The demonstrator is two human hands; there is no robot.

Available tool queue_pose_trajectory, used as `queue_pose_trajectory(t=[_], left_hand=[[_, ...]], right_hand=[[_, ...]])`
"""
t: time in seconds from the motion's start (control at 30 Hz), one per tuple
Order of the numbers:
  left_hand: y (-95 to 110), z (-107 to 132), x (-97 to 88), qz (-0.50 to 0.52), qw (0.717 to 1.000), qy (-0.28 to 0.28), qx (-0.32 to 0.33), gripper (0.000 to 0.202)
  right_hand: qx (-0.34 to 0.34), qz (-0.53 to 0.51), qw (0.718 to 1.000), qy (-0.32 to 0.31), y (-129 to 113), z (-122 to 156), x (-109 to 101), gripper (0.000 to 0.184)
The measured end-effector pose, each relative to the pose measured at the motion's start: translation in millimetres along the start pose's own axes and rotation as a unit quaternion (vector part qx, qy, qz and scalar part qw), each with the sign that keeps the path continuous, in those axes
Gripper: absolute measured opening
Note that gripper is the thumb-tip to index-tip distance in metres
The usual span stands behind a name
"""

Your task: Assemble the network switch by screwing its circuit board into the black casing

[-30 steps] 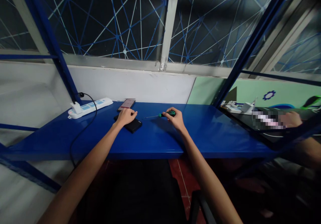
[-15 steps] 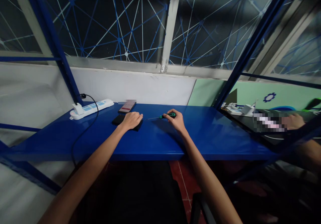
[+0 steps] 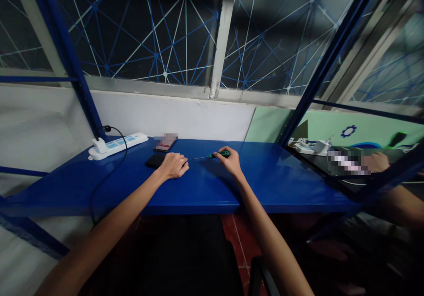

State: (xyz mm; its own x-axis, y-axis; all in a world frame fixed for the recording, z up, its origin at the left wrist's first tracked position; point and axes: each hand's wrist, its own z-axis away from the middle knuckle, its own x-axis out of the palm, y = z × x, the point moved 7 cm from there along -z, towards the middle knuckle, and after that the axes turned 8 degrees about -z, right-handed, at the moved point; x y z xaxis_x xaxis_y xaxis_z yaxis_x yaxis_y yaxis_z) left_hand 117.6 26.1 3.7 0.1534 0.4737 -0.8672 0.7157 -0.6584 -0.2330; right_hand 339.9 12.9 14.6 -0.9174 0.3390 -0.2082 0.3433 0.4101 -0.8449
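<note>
My left hand (image 3: 174, 165) is closed at the right end of a flat black rectangular object (image 3: 154, 160) on the blue table. The fingers curl over that end and hide it, so how firmly they grip is hard to see. In my right hand (image 3: 232, 161) is a screwdriver with a green and black handle (image 3: 225, 153). Thumb and fingers pinch the handle, and the thin shaft (image 3: 200, 157) points left, its tip close to the left-hand fingers. Whether the tip touches anything cannot be made out. Just behind the black object lies a phone (image 3: 165, 143) with its screen lit.
A white power strip (image 3: 132, 141) with a plugged-in adapter and black cable (image 3: 114, 168) lies at the left. Blue metal posts (image 3: 311, 88) frame the table (image 3: 265, 176). On the right, another person's hand (image 3: 377, 162) rests at a dark surface with chargers (image 3: 321, 146).
My left hand has shifted slightly towards me and now covers the right end of the black object, which showed before. My right hand keeps the screwdriver in nearly the same place. The view has moved slightly.
</note>
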Motion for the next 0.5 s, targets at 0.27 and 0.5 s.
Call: queue_pose_trajectory(t=[0.27,0.5], left_hand=[[-10.9,3.5,0.4,0.013,0.998,0.039,-0.046,0.037],[-30.2,7.7,-11.0,0.025,0.987,0.090,-0.129,0.050]], right_hand=[[-0.007,-0.024,1.000,-0.007,-1.5,0.0,1.2,0.030],[0.005,-0.082,0.997,-0.013,-9.3,3.6,4.7,0.036]])
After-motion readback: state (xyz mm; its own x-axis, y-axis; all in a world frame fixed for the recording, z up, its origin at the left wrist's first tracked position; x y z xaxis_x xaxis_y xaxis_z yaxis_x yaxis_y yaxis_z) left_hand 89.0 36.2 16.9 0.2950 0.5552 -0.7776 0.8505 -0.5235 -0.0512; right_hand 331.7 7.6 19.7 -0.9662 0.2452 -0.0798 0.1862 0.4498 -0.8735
